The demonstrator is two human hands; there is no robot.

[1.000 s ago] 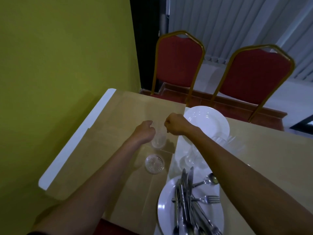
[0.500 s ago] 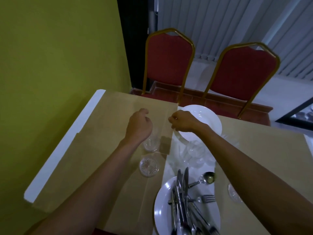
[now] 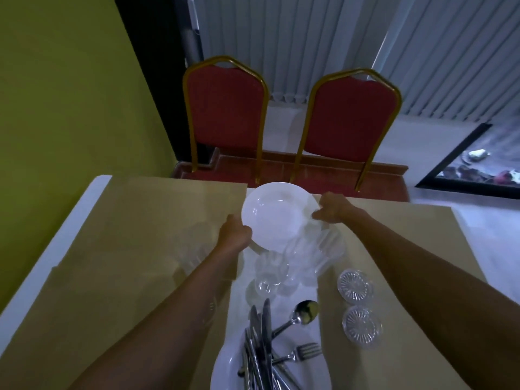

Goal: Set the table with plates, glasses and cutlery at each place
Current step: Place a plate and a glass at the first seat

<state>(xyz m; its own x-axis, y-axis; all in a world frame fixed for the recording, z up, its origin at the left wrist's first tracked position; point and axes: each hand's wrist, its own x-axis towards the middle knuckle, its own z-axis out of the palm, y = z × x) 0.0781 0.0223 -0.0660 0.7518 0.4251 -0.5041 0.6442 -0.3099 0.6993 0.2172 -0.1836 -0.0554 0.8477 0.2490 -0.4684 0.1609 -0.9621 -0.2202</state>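
While hands [image 3: 235, 231] [image 3: 332, 208] grip it, plate [image 3: 273, 218] borders table's [image 3: 157, 209] edge.

Open tan mat [image 3: 118, 277] at far left, glasses [image 3: 281, 266], cutlery [image 3: 260, 347] crowding centre

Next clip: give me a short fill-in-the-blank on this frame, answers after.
1. The left hand and right hand grip the rim of the far white ___.
2. The near plate holds a heap of ___.
3. Beyond the table stand ___ red chairs.
4. Two glass coasters lie to the ___ of the spoon.
Answers: plate; cutlery; two; right.
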